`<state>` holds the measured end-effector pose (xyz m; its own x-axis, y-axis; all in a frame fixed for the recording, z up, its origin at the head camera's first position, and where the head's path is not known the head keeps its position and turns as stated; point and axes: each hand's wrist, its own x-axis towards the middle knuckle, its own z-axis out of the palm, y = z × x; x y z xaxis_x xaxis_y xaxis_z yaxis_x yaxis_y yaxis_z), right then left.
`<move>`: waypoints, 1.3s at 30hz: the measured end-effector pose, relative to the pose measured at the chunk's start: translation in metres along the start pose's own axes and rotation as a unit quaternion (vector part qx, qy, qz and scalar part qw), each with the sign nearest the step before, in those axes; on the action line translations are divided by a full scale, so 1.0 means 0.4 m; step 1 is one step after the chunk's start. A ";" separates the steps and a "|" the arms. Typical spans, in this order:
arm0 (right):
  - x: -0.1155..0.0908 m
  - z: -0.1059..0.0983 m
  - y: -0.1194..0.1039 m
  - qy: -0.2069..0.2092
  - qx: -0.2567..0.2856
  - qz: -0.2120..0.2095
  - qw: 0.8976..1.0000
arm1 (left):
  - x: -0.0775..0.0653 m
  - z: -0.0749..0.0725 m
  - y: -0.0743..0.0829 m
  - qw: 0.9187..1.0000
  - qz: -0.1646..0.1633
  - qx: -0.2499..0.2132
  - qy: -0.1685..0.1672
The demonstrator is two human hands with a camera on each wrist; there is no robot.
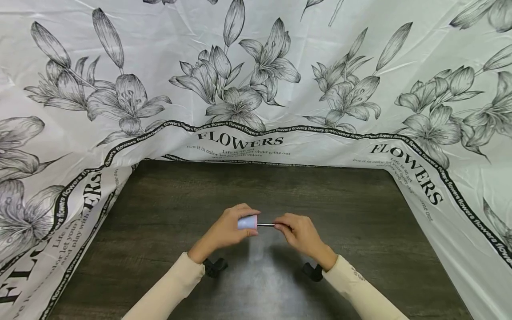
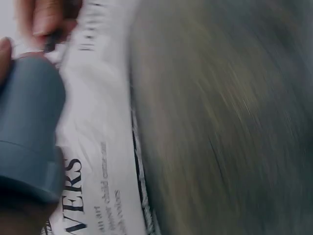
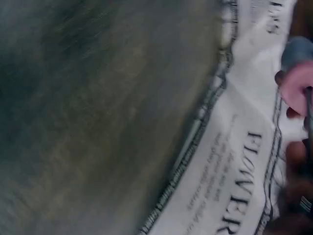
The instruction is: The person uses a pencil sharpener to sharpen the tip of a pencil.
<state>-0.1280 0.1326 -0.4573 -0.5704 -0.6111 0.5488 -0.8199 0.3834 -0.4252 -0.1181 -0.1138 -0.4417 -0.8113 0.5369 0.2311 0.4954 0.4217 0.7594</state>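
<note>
In the head view, my left hand (image 1: 226, 229) grips a light-blue cylinder (image 1: 247, 222) between thumb and fingers. The cylinder lies sideways, held above the table. A thin, dark, shiny rod (image 1: 266, 225) runs from its right end to my right hand (image 1: 301, 231), which pinches the rod's other end. The left wrist view shows the cylinder (image 2: 32, 107) larger, looking grey-blue, with a seam around it. In the right wrist view its pink end face (image 3: 295, 89) has a dark hole, and the rod (image 3: 309, 105) meets it there. How deep the rod goes is hidden.
Below both hands is a dark wood-grain table (image 1: 192, 191). White cloth (image 1: 308, 106) printed with flowers and lettering hangs along its back and sides. Black wrist-worn devices (image 1: 216, 267) show beneath the wrists. Both wrist views are blurred.
</note>
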 end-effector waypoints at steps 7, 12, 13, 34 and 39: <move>0.007 -0.024 0.013 -0.152 0.177 0.180 0.956 | -0.007 0.024 -0.021 0.932 0.231 0.261 0.097; 0.012 -0.031 0.019 -0.165 0.160 0.188 0.955 | -0.008 0.018 -0.039 0.882 0.275 0.362 0.128; 0.010 -0.036 0.020 -0.161 0.151 0.192 0.956 | -0.011 0.013 -0.045 0.878 0.274 0.369 0.133; -0.049 -0.076 0.061 -0.072 0.106 0.261 0.957 | -0.038 -0.017 -0.087 0.938 0.156 0.229 0.210; -0.061 -0.060 0.066 -0.026 0.057 0.322 0.945 | -0.035 0.002 -0.089 0.950 0.120 0.188 0.218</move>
<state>-0.1371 0.1743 -0.4647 -0.9437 -0.3106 0.1139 -0.2904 0.6129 -0.7348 -0.1239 -0.1358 -0.4723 -0.6714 0.3317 0.6627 0.6921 0.6005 0.4005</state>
